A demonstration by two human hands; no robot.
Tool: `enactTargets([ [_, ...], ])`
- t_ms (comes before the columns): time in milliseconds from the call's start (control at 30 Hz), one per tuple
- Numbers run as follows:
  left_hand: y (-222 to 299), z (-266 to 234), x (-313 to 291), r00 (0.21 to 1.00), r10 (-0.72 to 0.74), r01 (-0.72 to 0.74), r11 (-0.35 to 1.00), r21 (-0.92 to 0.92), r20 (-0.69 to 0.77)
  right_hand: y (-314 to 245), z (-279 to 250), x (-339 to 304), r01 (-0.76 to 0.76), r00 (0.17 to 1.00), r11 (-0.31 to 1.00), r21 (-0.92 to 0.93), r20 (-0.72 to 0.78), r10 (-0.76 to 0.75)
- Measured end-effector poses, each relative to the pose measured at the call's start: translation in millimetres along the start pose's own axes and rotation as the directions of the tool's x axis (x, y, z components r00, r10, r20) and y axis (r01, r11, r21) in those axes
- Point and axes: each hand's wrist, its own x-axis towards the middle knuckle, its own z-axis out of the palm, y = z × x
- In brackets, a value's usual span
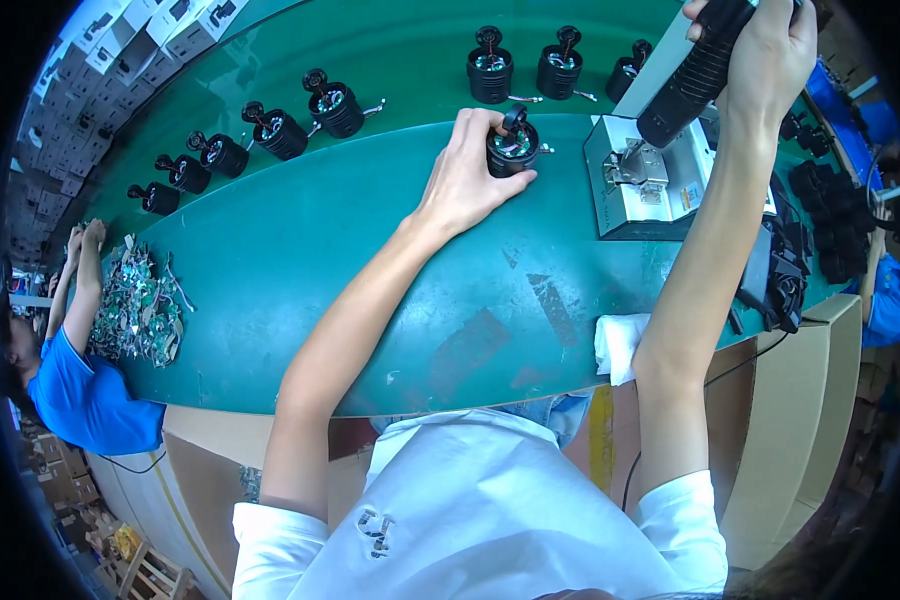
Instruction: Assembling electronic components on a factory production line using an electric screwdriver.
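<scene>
Left hand (469, 175): gripping black cylindrical housing (511, 160), far side of counter (390, 345) | Right hand (770, 65): clasping black ribbed tool (692, 85) by metal machine (638, 196), far right

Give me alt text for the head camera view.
A person's left-hand grip holds a black cylindrical housing with exposed circuitry at a green table, while the right-hand grip grasps a black ribbed cylinder near a metal machine. Similar housings line the far side; a circuit-board pile and another person in blue are at left.
</scene>
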Motion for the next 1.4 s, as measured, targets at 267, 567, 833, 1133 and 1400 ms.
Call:
enactTargets([
  [267, 10.0, -4.1, -2.8, 1.000, -0.008, 0.008, 1.000, -0.019, 0.016, -57.4, 28.3, -42.1, -0.335, 0.941, 0.915, 0.225, 0.035, 0.336],
  [567, 3.9, -21.0, -15.4, 0.993, -0.022, 0.022, 1.000, -0.002, 0.115, -44.0, 55.3, -61.9, -0.033, 0.998, 0.981, 0.192, 0.064, 0.021],
  [833, -9.1, -29.7, -15.9, 0.994, 0.020, -0.022, 1.000, 0.012, 0.109, -14.2, 70.8, -69.5, 0.103, 0.993, 0.987, 0.121, 0.042, -0.109],
  [1133, -10.6, -30.0, -15.6, 0.995, 0.026, -0.028, 1.000, 0.014, 0.092, -13.6, 79.4, -73.6, 0.052, 0.998, 0.995, 0.080, 0.034, -0.054],
  [1400, -4.5, -31.1, -11.5, 0.994, 0.023, -0.026, 0.999, 0.030, 0.106, 5.2, 71.1, -82.9, -0.332, 0.888, 0.884, 0.330, 0.426, 0.174],
])
